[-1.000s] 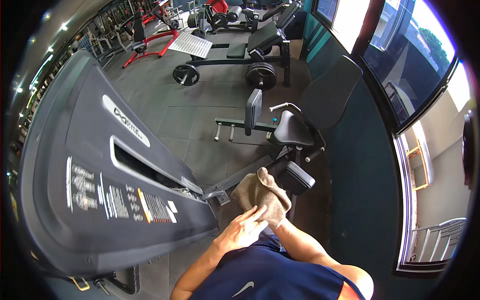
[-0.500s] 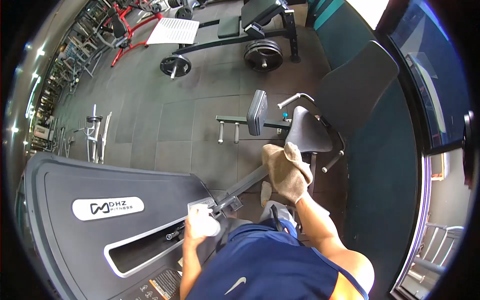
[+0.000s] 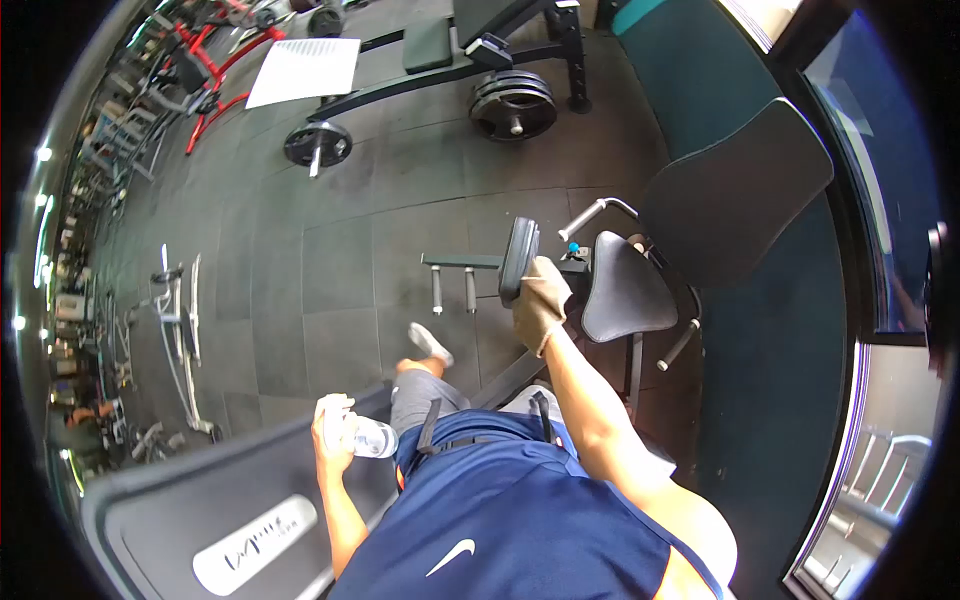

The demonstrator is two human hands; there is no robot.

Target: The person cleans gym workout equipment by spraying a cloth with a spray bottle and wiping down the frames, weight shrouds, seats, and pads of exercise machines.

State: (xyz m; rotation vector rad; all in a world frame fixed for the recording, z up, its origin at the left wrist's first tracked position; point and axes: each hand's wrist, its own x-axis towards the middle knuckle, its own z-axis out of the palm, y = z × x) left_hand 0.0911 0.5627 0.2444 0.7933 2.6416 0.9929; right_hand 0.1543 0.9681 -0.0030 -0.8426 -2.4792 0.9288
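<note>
Left hand (image 3: 335, 432) grips a pale cylindrical bottle (image 3: 374, 438) at lower left of centre; its contents cannot be made out, and the dark print on its side is too small to read. Near the centre, a brown fabric cloth (image 3: 538, 303) covers the right hand (image 3: 545, 318) and touches the upright black padded cushion (image 3: 520, 258); the cloth hides whether the fingers are closed. Just right of it sits a black contoured seat (image 3: 625, 290), with a tall black backrest (image 3: 740, 195) at upper right.

Compared with the earlier frame, the cloth has moved from beside the seat to the cushion, and the bottle is farther left. The large grey machine housing (image 3: 150, 500) now lies lower in the frame. Its white oval badge (image 3: 255, 545), legible earlier as "DHZ FITNESS", is blurred. A white swoosh (image 3: 450, 557) marks the navy sleeveless shirt (image 3: 540, 510).
</note>
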